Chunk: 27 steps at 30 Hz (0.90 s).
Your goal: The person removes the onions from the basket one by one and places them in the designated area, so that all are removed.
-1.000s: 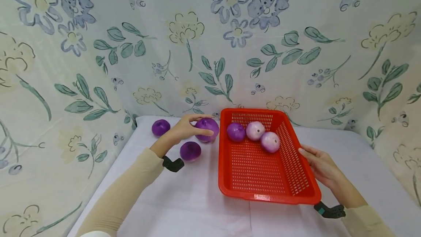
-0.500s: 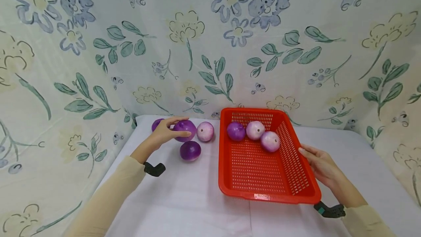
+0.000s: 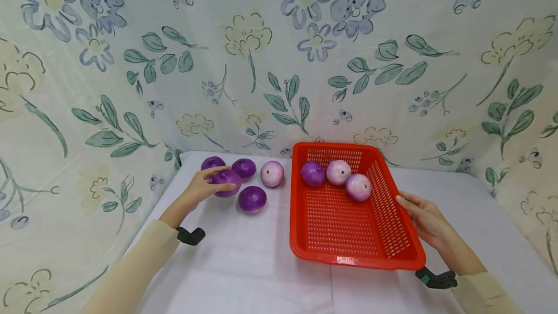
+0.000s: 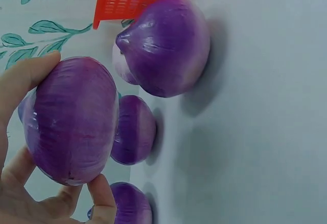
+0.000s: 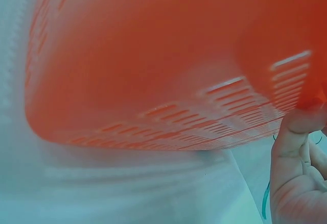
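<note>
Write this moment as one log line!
left hand: holds onion | right hand: holds basket | basket: three onions | table: four onions

Passable over the near bench (image 3: pixel 244 270), left of the red basket (image 3: pixel 357 261). Hemmed in beyond the left hand (image 3: pixel 199 189) by two back onions (image 3: pixel 244 168) and a front onion (image 3: pixel 252 200). Free above the basket's near half, crowded farther back by three onions (image 3: pixel 338 173), barred on the right by the right hand (image 3: pixel 427 221).

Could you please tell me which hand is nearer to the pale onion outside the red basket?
The left hand. It holds a purple onion left of the pale onion, while the right hand holds the red basket's right side, across the basket from it.
</note>
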Tool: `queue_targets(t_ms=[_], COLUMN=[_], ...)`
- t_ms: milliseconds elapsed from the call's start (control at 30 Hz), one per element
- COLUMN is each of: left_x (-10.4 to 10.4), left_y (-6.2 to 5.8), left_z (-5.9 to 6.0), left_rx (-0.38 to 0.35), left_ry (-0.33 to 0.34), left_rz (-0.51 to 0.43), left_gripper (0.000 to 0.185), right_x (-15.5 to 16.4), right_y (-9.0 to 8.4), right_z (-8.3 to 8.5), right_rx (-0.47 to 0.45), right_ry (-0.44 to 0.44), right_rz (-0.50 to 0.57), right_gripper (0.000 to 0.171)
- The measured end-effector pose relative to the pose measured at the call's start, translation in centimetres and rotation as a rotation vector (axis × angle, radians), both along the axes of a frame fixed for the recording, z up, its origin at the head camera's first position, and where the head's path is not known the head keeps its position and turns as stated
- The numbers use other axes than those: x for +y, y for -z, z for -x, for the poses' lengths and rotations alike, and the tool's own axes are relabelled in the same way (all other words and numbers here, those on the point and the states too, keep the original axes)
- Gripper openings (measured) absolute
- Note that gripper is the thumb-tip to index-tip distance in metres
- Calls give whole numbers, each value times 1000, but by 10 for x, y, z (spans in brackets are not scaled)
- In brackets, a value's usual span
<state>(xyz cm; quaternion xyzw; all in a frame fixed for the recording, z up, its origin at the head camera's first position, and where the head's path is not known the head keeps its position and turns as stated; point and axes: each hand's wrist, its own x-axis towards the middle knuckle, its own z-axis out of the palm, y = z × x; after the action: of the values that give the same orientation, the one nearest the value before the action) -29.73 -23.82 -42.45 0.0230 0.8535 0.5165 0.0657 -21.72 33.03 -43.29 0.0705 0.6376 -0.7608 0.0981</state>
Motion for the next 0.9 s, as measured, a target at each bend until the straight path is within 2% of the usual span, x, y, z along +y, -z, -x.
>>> queue_targets(t_ms=[133, 400, 500, 733, 900], left_x=[-6, -11, -10, -7, -6], left_y=[9, 26, 30, 37, 40], left_z=[0, 2, 3, 4, 4], left_rx=[-21, -3, 9, 4, 2], left_ry=[-24, -40, -39, -54, -64], left_rz=[9, 20, 28, 64, 80], left_gripper=[78, 75, 75, 73, 70], right_x=[0, 0, 0, -1, -1], right_y=[0, 0, 0, 0, 0], right_z=[0, 1, 1, 2, 2], right_rx=[1, 4, -6, -29, -24], right_ry=[3, 3, 8, 7, -3], right_rz=[-10, -17, -26, -54, -74], right_gripper=[17, 16, 27, 68, 80])
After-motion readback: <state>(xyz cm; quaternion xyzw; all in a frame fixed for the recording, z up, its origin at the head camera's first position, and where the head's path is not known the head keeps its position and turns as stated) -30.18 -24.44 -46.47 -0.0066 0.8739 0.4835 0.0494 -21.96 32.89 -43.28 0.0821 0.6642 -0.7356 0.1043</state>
